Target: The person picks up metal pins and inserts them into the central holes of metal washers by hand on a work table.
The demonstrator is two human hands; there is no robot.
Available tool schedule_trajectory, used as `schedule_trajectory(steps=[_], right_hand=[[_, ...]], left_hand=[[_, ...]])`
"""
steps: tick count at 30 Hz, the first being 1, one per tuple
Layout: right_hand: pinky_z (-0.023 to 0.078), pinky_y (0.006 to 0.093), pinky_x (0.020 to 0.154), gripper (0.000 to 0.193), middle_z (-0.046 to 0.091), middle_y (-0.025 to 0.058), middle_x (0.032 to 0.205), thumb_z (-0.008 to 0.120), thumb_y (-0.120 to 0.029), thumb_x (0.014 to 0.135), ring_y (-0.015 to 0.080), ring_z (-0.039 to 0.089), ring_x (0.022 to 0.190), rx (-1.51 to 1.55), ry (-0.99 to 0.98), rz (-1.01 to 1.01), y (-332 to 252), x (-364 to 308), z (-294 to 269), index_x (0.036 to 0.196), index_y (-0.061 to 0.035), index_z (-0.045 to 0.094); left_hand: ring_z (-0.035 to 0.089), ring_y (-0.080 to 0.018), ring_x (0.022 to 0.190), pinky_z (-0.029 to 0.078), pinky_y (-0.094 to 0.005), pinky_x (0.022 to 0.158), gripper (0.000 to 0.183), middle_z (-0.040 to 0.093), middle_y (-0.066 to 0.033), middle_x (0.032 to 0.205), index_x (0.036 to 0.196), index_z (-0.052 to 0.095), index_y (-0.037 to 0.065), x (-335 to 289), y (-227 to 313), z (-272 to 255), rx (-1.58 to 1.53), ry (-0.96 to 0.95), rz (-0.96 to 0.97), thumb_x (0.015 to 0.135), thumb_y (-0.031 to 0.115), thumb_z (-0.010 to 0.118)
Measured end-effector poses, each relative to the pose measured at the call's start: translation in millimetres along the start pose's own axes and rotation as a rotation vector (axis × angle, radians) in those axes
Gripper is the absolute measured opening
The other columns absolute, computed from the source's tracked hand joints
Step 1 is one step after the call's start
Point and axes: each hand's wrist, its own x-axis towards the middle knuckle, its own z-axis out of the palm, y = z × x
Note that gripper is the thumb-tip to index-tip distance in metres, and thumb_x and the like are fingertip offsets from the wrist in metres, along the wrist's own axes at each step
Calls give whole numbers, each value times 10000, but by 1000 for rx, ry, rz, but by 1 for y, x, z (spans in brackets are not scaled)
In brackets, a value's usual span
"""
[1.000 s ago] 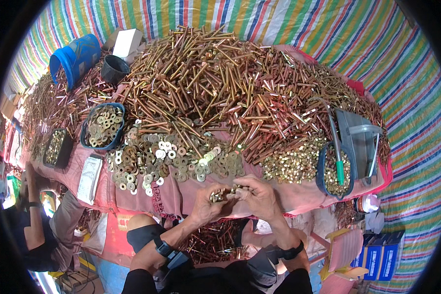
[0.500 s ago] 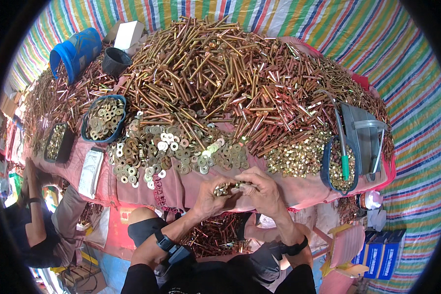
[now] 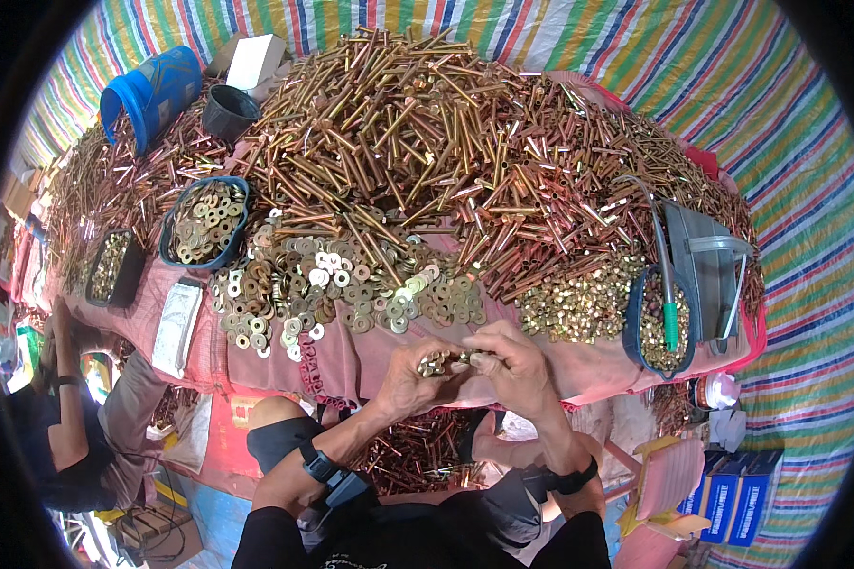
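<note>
My left hand [image 3: 410, 383] is closed around a small bunch of gold-coloured metal fasteners [image 3: 434, 364] at the table's near edge. Their ends show past the fingers; whether they are nuts or bolt ends I cannot tell. Close beside it on the right, my right hand [image 3: 514, 370] has thumb and fingers pinched at the bunch's right side, the fingertips partly hiding what is there. Beyond my hands lie loose flat washers [image 3: 370, 308]. A heap of gold-coloured nuts [image 3: 574, 308] is to the right, and a large mound of long bolts [image 3: 399, 133] rises behind.
Left stand a tub of washers [image 3: 203, 228], a dark tray of nuts [image 3: 112, 270], a silver packet [image 3: 176, 327], a blue bucket [image 3: 157, 95] and a black cup [image 3: 230, 112]. Right are a nut tub [image 3: 657, 327] with a green-handled tool and a grey scoop [image 3: 697, 256]. Another person's arm [image 3: 66, 389] shows far left.
My right hand has shifted slightly to the right and its fingertips have changed position. My left hand stays in nearly the same place, still gripping the fasteners.
</note>
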Motion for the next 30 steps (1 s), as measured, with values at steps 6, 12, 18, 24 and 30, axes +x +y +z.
schedule_trajectory(steps=[6,12,18,24,30], right_hand=[[546,348,756,241,646,121,994,745,1,876,287,668,881,-237,-23,-70,-14,1,2,1116,-17,721],[539,316,678,203,672,84,941,785,-38,892,170,678,768,-148,-3,98,-5,-1,4,1081,-20,713],[513,280,627,205,674,37,887,811,-86,906,104,648,704,93,41,298,-5,-5,7,1074,-6,727],[542,369,706,239,688,123,925,804,-142,905,244,692,780,-145,50,212,-9,-7,8,1082,-10,713],[547,409,690,173,677,145,921,751,-95,933,336,684,818,-263,98,-98,-8,-2,13,1055,7,682]], left_hand=[[673,-160,864,537,-318,773,169,719,-92,957,1087,722,5,0,0,-3,137,-42,-53,928,42,765],[675,-151,872,543,-312,787,186,720,-90,958,1096,724,3,1,0,0,-5,-5,2,918,37,770],[665,-126,861,537,-291,760,154,721,-76,958,1077,731,-2,-1,3,-2,-51,-16,-55,936,51,761],[649,-105,852,533,-289,748,134,716,-61,944,1062,733,-1,1,5,1,-37,3,-37,951,66,761],[643,-101,849,531,-287,745,136,715,-61,947,1071,725,-6,0,6,-2,-35,-24,-45,962,71,747]])
